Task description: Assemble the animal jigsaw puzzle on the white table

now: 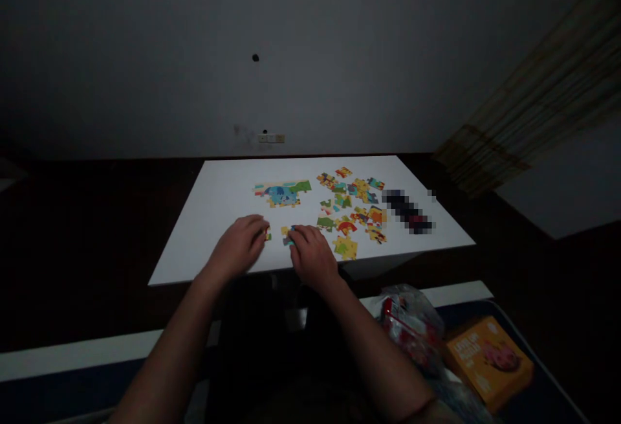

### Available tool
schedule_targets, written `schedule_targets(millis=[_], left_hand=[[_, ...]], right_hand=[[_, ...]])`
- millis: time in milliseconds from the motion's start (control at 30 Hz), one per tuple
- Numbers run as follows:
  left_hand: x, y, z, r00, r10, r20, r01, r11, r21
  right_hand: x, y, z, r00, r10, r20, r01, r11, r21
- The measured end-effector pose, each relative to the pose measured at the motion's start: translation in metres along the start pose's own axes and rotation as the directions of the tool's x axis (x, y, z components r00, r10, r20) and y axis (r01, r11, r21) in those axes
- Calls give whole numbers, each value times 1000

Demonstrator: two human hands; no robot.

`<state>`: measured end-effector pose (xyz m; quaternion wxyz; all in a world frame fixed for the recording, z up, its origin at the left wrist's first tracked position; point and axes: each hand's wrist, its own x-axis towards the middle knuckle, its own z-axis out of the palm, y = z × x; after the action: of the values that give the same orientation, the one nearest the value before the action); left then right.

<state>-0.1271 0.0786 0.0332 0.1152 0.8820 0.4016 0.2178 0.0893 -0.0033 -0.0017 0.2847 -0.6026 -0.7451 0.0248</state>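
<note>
My left hand (239, 244) rests at the front of the white table with its fingers curled over a puzzle piece (268, 234), of which only a green and red edge shows. Close by on the right, the fingers of my right hand (314, 254) are closed on another puzzle piece (286, 238), yellow and grey-blue, partly covered by the fingertips. A small gap separates the two pieces. Beyond my hands lies a joined puzzle section (283, 195) with a blue animal and green ground. Many loose puzzle pieces (342, 201) are spread to the right, some overlapping.
The white table (194, 217) stands before a grey wall with a socket (272, 138). A dark blurred object (407, 212) lies on its right side. Below right are a clear plastic bag (412, 323) with red contents and an orange box (490, 362). A curtain (524, 100) hangs at right.
</note>
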Motion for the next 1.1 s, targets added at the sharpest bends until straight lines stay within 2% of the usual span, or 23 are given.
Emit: schedule_targets(millis=[133,233,333,433,633,800,967,1100], left_hand=[[-44,4,19,997,-62,-37,63,998,12],[-58,3,20,992,-111,-57,110,994,-21],[-62,2,18,974,-183,-137,178,983,-48],[-62,-1,18,954,-245,-171,240,970,-46],[-45,-7,17,970,-233,-70,222,965,-137],[-30,-12,12,964,-266,-27,255,944,-208],[-24,-12,9,953,-295,-71,256,906,-336],[-16,0,13,917,-373,-144,257,825,-502]], right_hand=[[-1,1,1,999,-30,15,30,1000,-4],[-2,2,0,999,-38,21,37,999,11],[-3,3,0,999,-33,21,32,999,24],[-4,4,1,999,-39,8,39,999,31],[-4,5,3,998,-56,-10,56,998,23],[-4,5,4,998,-59,-18,60,998,22],[-4,5,4,998,-54,-21,55,998,36],[-1,4,1,998,-38,-49,46,984,170]])
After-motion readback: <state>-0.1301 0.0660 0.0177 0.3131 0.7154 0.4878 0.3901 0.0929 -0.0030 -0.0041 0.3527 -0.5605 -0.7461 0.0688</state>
